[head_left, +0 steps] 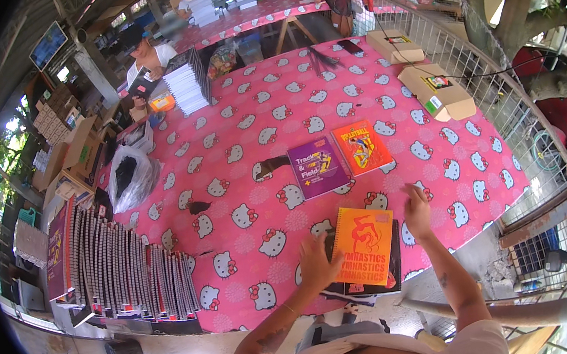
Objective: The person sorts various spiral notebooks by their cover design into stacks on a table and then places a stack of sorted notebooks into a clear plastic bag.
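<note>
Left hand (320, 262): fingers spread wide, at the coiled left edge of the orange book (365, 244); thumb reaches onto the cover; cannot tell whether it presses. Right hand (416, 211): fingers loosely bent and parted, empty, raised beyond the book's upper right corner, apart from it. Orange book lies cover up between the two sets of fingers, a little askew on a black book (395, 262) whose right side shows beneath; this pile sits at the near edge of the pink patterned surface (243, 126). Ahead of both sets of fingers, the purple book (318, 166) and the red book (362, 147) lie flat side by side, the red one nearer the right fingers. Well left of the left fingers: a long row of coil-bound books (129, 268); beyond it, a clear plastic bag (133, 176). Far ahead and left of the left fingers stands a tall book stack (186, 87), with a co-worker (151, 60) beside it. Far ahead and right of the right fingers: two brown cartons (436, 90).
</note>
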Motion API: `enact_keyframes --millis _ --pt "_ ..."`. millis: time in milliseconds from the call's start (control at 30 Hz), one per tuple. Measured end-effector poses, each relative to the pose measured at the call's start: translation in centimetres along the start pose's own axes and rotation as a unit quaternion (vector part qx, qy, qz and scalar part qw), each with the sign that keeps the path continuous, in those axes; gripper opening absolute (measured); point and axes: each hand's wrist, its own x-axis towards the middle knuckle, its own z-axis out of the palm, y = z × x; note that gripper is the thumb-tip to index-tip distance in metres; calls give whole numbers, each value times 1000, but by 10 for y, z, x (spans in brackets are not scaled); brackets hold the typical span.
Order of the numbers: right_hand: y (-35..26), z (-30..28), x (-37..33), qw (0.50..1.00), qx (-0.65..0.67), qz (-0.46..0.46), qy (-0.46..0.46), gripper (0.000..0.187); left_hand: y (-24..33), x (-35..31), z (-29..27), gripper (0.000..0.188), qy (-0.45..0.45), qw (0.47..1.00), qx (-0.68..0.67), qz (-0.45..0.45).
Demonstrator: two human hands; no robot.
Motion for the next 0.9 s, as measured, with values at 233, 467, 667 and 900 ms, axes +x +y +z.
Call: enact_keyframes --millis 233,467,667,900 --pt "-12 116 123 991 -133 -17 -24 53 -53 183 50 59 -17 951 98 -293" --pt "-4 65 157 956 -238 -7 -172 22 -102 193 -16 45 42 963 -206 -169" --pt "-38 -64 49 998 47 -42 19 30 38 113 -164 57 50 778 -618 -101" --pt "-25 -31 -92 956 -203 -207 38 46 20 -27 -30 68 -89 992 -87 -22"
